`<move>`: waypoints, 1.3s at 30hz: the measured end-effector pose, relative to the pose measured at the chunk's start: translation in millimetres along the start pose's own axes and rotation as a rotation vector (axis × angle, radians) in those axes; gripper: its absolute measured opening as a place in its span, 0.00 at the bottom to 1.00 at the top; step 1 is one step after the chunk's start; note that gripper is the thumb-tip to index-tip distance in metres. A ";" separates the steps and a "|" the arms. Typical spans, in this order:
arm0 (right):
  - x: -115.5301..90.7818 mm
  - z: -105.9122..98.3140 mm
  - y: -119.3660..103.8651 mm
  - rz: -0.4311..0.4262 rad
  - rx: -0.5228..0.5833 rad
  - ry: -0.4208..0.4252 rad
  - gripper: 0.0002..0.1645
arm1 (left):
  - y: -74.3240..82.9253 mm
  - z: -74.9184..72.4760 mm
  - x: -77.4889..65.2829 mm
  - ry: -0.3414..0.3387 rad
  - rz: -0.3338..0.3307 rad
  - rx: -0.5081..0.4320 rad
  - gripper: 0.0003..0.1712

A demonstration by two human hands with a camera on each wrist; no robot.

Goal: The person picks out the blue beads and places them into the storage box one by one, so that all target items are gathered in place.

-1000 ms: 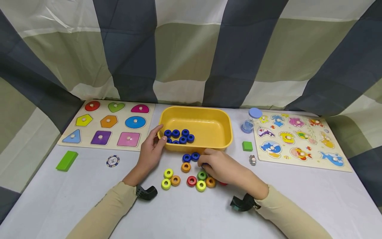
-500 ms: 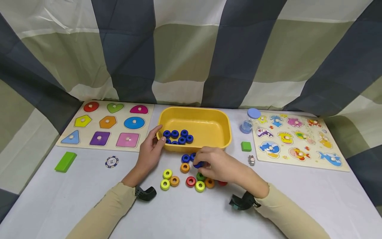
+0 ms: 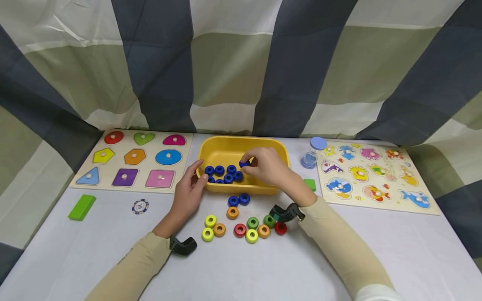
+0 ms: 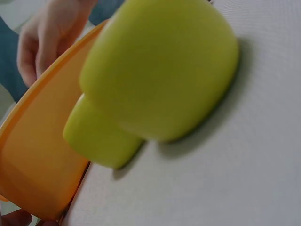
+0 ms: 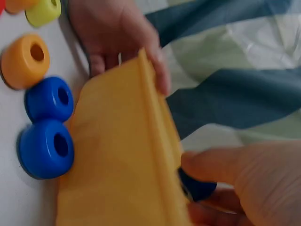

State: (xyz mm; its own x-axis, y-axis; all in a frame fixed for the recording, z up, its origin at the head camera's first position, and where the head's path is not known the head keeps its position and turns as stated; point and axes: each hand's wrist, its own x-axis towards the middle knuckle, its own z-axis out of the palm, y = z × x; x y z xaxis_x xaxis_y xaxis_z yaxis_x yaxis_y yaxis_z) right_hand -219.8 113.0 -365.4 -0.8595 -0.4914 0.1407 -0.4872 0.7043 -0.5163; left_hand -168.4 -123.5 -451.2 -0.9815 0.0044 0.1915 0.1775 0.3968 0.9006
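Note:
My right hand [image 3: 268, 166] is over the yellow plastic tub [image 3: 241, 189], pinching a blue ring-shaped bead [image 3: 244, 163] between thumb and fingers. In the right wrist view that bead [image 5: 200, 185] shows just beyond the tub's rim. Several more blue beads [image 3: 219, 170] lie in the tub's left half. My left hand [image 3: 189, 190] grips the tub's left front corner, thumb over the rim. Just in front of the tub, two blue beads [image 3: 244, 199] sit side by side on the table. Two yellow beads [image 4: 160, 70] loom large in the left wrist view.
Orange [image 3: 232, 212], yellow [image 3: 211, 220], red [image 3: 239, 230] and green beads [image 3: 252, 222] lie nearer me. A shape puzzle board [image 3: 148, 146], green block [image 3: 82, 207] and poker chip [image 3: 140, 206] are left. Right are a sand timer [image 3: 310, 158], green block [image 3: 310, 184] and animal puzzle [image 3: 361, 198].
My right hand has picked up a blue bead from the table and carried it forward over the tub. The left hand keeps its grip on the tub's corner.

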 end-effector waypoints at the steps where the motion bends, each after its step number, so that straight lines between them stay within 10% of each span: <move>1: 4.5 2.5 2.5 0.031 0.000 -0.008 0.07 | 0.0 0.1 0.0 -0.001 -0.002 0.001 0.27; 19: 16.0 26.1 19.6 0.050 -0.033 -0.079 0.13 | 1.2 -0.3 -0.2 0.002 -0.010 0.007 0.27; 25: -21.9 20.6 -23.0 -0.302 0.004 0.089 0.08 | 1.8 -1.5 0.5 -0.005 -0.002 0.001 0.27; 28: -39.1 28.8 -33.6 -0.385 -0.063 -0.026 0.08 | 2.6 -2.0 2.5 -0.003 0.006 0.003 0.27; 32: -50.4 43.4 -33.8 -0.295 -0.227 -0.213 0.15 | 2.7 -2.1 2.5 -0.004 -0.001 0.002 0.27; 39: -51.4 54.1 -27.3 -0.236 -0.231 -0.229 0.13 | 1.1 -0.8 0.0 -0.008 -0.012 0.001 0.27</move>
State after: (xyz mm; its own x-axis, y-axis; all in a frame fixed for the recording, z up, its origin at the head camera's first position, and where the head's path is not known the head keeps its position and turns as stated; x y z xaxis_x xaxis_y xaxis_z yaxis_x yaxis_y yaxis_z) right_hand -153.9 91.3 -404.2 -0.6759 -0.7364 0.0278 -0.7114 0.6422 -0.2854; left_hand -168.2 -123.8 -449.9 -0.9841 0.0065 0.1774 0.1653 0.3976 0.9025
